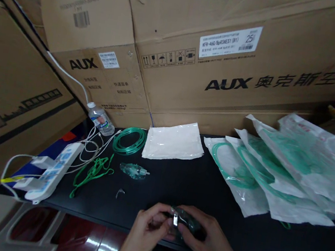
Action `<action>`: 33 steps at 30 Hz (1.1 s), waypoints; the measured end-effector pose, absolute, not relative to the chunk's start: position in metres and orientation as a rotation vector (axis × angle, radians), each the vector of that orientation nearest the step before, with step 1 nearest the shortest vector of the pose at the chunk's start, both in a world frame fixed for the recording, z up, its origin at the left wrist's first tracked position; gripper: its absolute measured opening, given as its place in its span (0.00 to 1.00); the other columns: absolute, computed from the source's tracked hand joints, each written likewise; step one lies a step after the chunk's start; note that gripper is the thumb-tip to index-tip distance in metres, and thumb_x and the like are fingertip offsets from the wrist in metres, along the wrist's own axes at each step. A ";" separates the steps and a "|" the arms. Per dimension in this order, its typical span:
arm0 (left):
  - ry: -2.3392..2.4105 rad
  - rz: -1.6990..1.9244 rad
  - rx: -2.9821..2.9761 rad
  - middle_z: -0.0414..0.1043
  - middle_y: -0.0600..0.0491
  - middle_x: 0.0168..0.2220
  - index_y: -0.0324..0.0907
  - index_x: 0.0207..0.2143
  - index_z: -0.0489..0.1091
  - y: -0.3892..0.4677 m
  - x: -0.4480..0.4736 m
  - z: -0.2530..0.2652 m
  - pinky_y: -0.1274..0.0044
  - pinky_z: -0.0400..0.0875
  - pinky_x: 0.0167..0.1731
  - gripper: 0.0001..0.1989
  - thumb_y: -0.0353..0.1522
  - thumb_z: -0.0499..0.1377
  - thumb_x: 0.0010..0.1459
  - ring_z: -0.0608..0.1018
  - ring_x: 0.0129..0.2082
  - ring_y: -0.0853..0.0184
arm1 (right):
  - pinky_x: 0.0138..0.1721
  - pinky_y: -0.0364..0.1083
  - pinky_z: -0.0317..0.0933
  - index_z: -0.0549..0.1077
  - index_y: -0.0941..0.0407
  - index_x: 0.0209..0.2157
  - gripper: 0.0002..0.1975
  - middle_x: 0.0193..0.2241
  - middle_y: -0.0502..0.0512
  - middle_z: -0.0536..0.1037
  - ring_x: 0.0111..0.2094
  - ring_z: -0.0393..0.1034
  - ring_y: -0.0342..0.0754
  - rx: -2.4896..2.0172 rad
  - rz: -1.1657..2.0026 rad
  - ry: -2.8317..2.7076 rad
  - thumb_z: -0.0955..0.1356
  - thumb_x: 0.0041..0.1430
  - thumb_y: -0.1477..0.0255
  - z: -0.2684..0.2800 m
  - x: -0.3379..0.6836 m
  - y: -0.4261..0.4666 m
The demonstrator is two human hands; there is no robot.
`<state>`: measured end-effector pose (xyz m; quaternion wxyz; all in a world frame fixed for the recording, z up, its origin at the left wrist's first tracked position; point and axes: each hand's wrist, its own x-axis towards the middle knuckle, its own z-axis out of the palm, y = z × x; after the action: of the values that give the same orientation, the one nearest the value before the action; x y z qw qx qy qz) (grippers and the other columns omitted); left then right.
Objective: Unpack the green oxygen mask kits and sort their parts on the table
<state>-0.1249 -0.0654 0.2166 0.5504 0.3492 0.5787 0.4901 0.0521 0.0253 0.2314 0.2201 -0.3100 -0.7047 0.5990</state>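
The left hand (146, 231) pinches a dark green see-through piece (189, 221) beside its metal strip (176, 219); the right hand (212, 239) has its fingers curled around the other side, and the piece sits between both hands at the near edge of the black table (174, 186); beyond stands a large carton (173, 84), its long face printed "AUX 奥克斯空调"; its white label (230, 42) reads "KFR-46G/BpR3AES1(B1)" and "25", the finer lines too blurred to read; "AUX" appears again on the end face, near a small barcode sticker (108, 60); the lettering on the bottle (101, 120) is illegible; coiled green tubing (130, 141) lies left of a white packet (174, 141); clear-fronted pouches (247, 199) holding green tubing overlap at right
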 end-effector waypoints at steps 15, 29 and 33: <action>1.483 1.341 0.740 0.82 0.52 0.30 0.42 0.44 0.73 -0.065 -0.110 0.221 0.75 0.81 0.33 0.20 0.46 0.68 0.58 0.84 0.31 0.62 | 0.54 0.43 0.66 0.78 0.53 0.52 0.14 0.50 0.58 0.82 0.52 0.77 0.49 -0.884 1.498 -1.926 0.66 0.70 0.65 0.215 0.050 0.015; 1.718 1.290 1.032 0.64 0.54 0.34 0.43 0.34 0.78 -0.075 -0.096 0.219 0.78 0.65 0.33 0.13 0.42 0.61 0.66 0.70 0.34 0.67 | 0.47 0.37 0.70 0.80 0.52 0.46 0.09 0.41 0.54 0.84 0.42 0.80 0.44 -0.809 1.139 -1.798 0.69 0.67 0.73 0.212 0.042 -0.002; 1.677 1.299 0.994 0.63 0.55 0.32 0.43 0.33 0.77 -0.072 -0.092 0.222 0.78 0.62 0.31 0.15 0.43 0.61 0.67 0.68 0.32 0.67 | 0.47 0.38 0.71 0.79 0.52 0.47 0.10 0.41 0.55 0.83 0.43 0.80 0.45 -0.799 1.096 -1.844 0.68 0.68 0.74 0.210 0.045 -0.002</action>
<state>-0.0922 -0.0725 0.2217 0.3888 0.3910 0.6595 0.5109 0.0446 -0.0020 0.2098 0.4137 -0.3179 -0.7334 0.4359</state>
